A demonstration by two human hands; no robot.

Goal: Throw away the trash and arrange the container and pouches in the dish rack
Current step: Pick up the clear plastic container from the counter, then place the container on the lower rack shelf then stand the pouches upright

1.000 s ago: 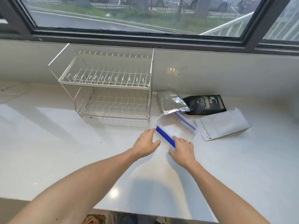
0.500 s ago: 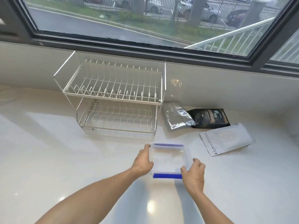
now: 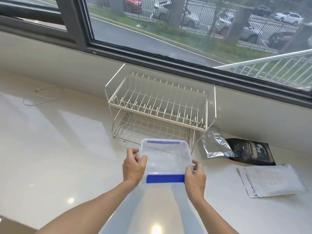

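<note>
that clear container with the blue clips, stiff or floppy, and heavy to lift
Probably stiff: the clear container keeps its boxy shape while the left hand and right hand pinch its sides. Likely light, since it looks empty. Smooth plastic may be slippery.

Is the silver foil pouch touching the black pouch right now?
Touching. In the head view the silver foil pouch's lower right corner overlaps the black pouch's left edge, with no counter showing between them.
</note>
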